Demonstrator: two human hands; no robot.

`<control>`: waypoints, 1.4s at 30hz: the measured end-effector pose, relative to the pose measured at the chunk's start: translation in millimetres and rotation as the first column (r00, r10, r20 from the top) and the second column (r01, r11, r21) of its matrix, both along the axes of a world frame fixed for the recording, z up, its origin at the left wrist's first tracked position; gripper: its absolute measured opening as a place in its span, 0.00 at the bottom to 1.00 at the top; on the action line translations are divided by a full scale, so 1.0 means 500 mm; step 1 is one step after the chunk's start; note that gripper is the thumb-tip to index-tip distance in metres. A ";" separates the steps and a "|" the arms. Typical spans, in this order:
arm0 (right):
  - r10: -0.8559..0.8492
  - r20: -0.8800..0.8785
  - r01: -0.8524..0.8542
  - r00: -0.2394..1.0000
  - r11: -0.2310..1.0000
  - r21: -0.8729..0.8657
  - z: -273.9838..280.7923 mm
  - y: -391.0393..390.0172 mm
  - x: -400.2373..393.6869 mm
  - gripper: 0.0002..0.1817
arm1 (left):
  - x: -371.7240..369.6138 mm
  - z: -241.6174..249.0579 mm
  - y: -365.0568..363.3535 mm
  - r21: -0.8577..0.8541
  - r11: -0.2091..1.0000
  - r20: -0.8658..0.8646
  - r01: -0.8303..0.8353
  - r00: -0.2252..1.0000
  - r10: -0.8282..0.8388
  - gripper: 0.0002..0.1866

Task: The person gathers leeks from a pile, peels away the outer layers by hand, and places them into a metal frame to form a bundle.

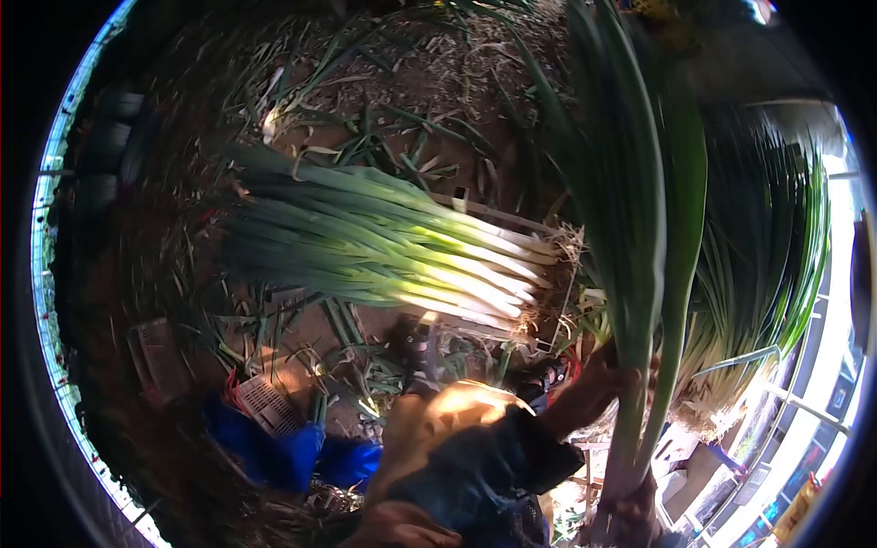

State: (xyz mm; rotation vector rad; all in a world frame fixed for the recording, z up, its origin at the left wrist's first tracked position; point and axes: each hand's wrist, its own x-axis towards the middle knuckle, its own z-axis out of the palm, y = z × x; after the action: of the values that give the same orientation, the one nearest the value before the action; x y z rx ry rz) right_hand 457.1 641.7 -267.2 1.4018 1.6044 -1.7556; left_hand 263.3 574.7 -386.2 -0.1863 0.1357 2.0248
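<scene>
Long green leek leaves (639,228) rise upright at the right of centre. My left hand (598,384), reaching from a dark sleeve, is wrapped round their lower part. Below it, near the bottom edge, my right hand (632,513) is closed round the pale stem end, which it partly hides. To the left, a pile of leeks (393,247) lies on its side on a crate (502,217), with white stems and roots pointing right and green leaves to the left.
A large bundle of leeks (763,265) stands at the right, roots down. Loose leaves (429,128) litter the soil. Blue cloth or plastic (283,457) lies at the lower left beside a small basket (267,405). A metal frame (813,411) stands at the far right.
</scene>
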 end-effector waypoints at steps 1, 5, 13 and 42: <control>0.046 -0.076 -0.048 0.996 0.999 -0.017 -0.010 -0.006 -0.062 0.45 | -0.066 0.022 -0.043 -0.008 0.998 -0.062 -0.055 0.997 0.055 0.29; 0.693 -0.313 -0.568 0.649 0.716 0.406 -0.133 -0.064 -0.330 0.37 | -0.286 0.044 -0.299 -0.185 0.946 -0.274 -0.265 0.939 0.210 0.31; 0.954 -0.174 -0.795 0.246 0.301 0.526 -0.617 -0.200 -0.554 0.42 | -0.398 -0.262 -0.776 -0.791 0.579 -0.291 -0.198 0.954 -0.071 0.29; 0.897 0.085 -0.551 0.434 0.190 0.813 -0.758 -0.155 -0.344 0.17 | -0.358 -0.426 -0.574 -0.393 0.601 -0.102 -0.696 -0.616 -0.781 0.13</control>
State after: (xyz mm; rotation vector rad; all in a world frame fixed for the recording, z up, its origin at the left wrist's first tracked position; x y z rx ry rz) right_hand 285.0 564.2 -646.4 0.1064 2.8092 -0.7105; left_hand 84.5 287.7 -599.0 1.5427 2.4429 0.2159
